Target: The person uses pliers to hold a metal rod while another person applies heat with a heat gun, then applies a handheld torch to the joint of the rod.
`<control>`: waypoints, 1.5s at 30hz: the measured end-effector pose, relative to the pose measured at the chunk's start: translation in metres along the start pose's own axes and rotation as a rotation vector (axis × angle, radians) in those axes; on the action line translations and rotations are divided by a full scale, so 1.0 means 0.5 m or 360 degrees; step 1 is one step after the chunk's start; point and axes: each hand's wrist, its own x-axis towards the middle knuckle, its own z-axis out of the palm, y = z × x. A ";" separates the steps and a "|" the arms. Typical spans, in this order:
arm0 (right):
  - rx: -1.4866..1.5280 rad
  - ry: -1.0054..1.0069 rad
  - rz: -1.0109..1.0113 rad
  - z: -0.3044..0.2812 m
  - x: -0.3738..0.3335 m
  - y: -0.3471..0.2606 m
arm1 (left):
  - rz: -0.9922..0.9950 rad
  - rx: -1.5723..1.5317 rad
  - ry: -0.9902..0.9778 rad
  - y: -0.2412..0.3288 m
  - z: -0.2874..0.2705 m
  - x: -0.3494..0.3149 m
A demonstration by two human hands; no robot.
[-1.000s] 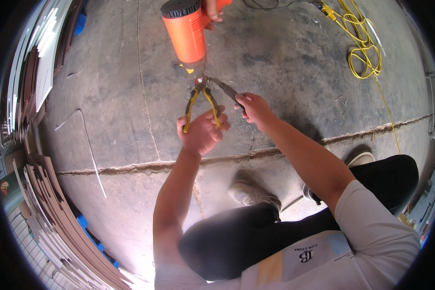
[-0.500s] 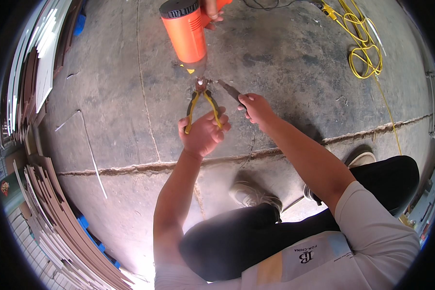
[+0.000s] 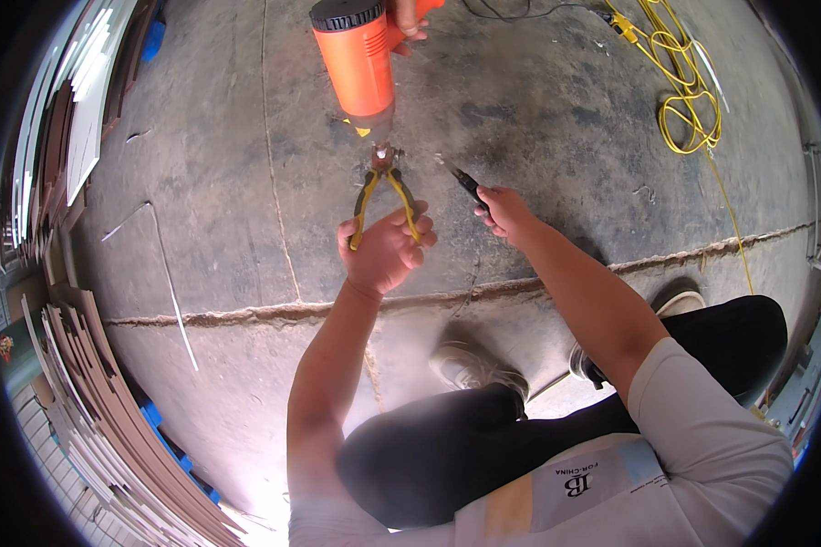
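My left hand (image 3: 383, 255) is closed around the yellow-and-black handles of a pair of pliers (image 3: 368, 193). Its jaws point away from me, and a small pale piece (image 3: 381, 154) shows at them, too small to name. Right above the jaws is the nozzle of an orange heat gun (image 3: 356, 73) with a black ribbed end cap. A co-worker's hand (image 3: 406, 20) holds that gun by its handle at the top edge. To the right, my right hand (image 3: 508, 214) grips a slim black-handled tool (image 3: 466, 182), whose narrow tip points up and left, apart from the pliers.
Yellow cable (image 3: 684, 100) lies coiled at the far right. A bent white strip (image 3: 166, 273) rests on the concrete floor (image 3: 210, 182) at left. Stacks of white and brown strips (image 3: 109, 410) line the left side. A rough crack crosses the floor before my shoes (image 3: 474, 365).
My right hand has drawn the slim black-handled tool a little to the right, away from the pliers. The heat gun and pliers' jaws appear slightly farther right; the left hand's grip is the same.
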 end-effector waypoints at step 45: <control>-0.0074 -0.0032 -0.0251 0.096 -0.063 -0.065 | 0.0000 0.0042 0.0078 -0.001 0.015 0.010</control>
